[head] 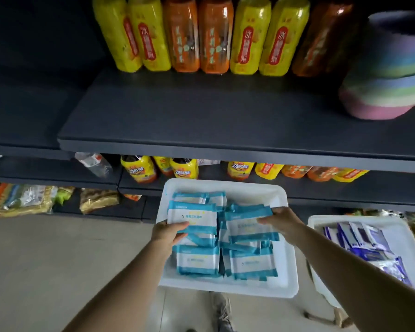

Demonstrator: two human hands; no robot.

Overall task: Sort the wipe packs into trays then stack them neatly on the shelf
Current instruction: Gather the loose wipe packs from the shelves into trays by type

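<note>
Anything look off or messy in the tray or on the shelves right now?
Yes. The teal wipe packs in the held white tray overlap at angles rather than lying in rows. The left hand and right hand each touch a pack. On the lower shelf, a clear bottle lies tipped over beside upright ones.

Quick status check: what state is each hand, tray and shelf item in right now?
left hand: grips the tray's left edge, thumb on a teal pack
right hand: grips the tray's right side, fingers on teal packs
white tray: held up below the shelf, full of teal wipe packs
second tray: set down at right, holds blue wipe packs
upper shelf: bottles at back, front bare
</note>
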